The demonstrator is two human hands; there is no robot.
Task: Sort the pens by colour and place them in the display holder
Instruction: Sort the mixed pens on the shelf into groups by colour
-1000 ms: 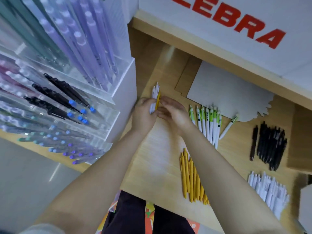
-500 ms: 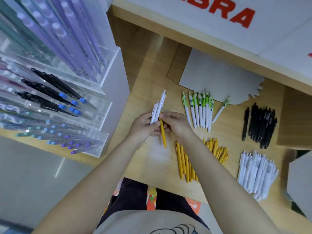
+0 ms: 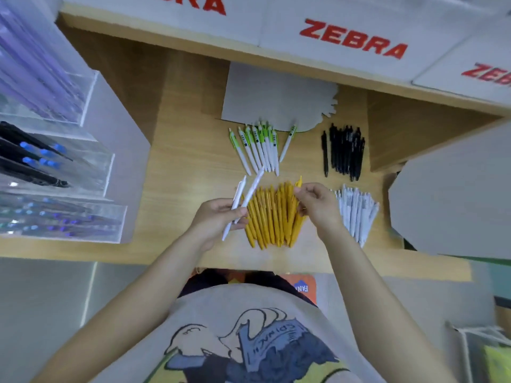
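Observation:
My left hand (image 3: pixel 218 219) grips two white pens (image 3: pixel 249 197) that point up and to the right. My right hand (image 3: pixel 318 205) pinches a yellow pen (image 3: pixel 298 186) at the right edge of the yellow pen pile (image 3: pixel 269 217) on the wooden table (image 3: pixel 182 172). Sorted groups lie around it: green-and-white pens (image 3: pixel 260 147) behind, black pens (image 3: pixel 344 150) at the back right, white pens (image 3: pixel 356 211) to the right. The clear acrylic display holder (image 3: pixel 63 167) stands at the left with black, blue-tipped and purple pens in its tiers.
A grey card sheet (image 3: pixel 276 98) lies behind the green pens. White boxes with red ZEBRA lettering (image 3: pixel 351 40) line the back. A grey box (image 3: pixel 456 200) sits at the right edge. The table's front edge runs just below my hands.
My right hand carried the yellow pen away from the bundle in my left hand and over to the yellow pile. The left hand keeps only white pens. The view shifted right.

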